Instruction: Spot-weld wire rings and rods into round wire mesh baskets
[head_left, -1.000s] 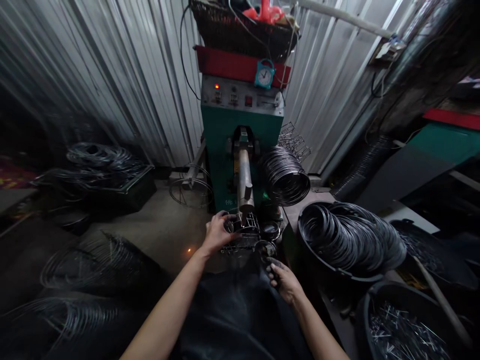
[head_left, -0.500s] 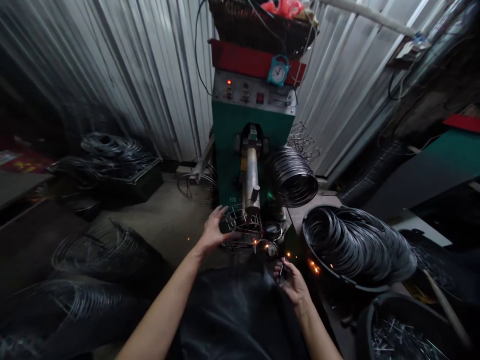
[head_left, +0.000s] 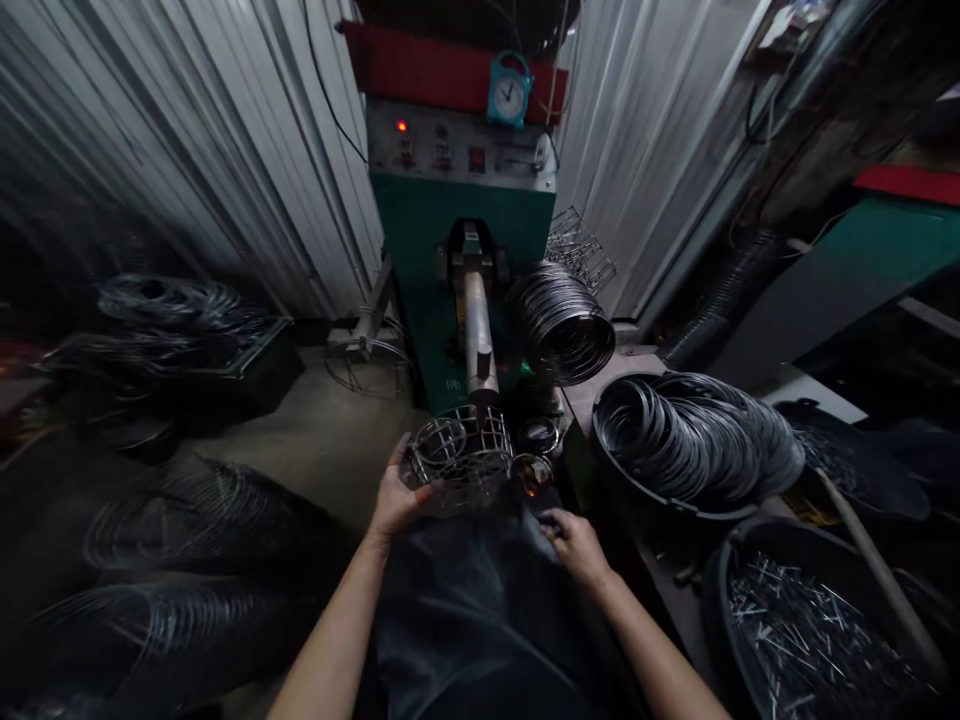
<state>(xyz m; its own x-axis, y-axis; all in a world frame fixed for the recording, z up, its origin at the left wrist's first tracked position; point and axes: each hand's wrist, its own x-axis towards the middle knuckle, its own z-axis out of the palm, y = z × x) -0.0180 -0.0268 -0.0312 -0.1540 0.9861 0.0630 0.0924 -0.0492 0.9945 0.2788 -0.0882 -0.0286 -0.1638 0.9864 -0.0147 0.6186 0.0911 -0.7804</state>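
My left hand (head_left: pixel 400 495) is closed on the left side of a round wire basket (head_left: pixel 484 462). The basket sits beneath the tip of a metal welding arm (head_left: pixel 480 330) that reaches out from a green machine (head_left: pixel 412 240). My right hand (head_left: pixel 576 545) is closed, its fingers curled low beside the black apron (head_left: pixel 480 620); whatever is in them is too dark to make out. Just beyond it, a small round cup (head_left: pixel 532 474) shows an orange glow inside. A second round container (head_left: pixel 538 433) stands behind that cup.
Wire rings (head_left: pixel 697 440) fill a tub at the right, and more rings (head_left: pixel 570 325) hang beside the machine. A bucket (head_left: pixel 724 600) of short metal rods stands front right. Blurred wire frames (head_left: pixel 202 510) are at the left. A teal clock (head_left: pixel 510 92) is on the machine.
The view has shifted, and the flying sparks are gone. My left hand, spread beside the basket before, now grips it. My right hand has turned over and its fingers have curled in.
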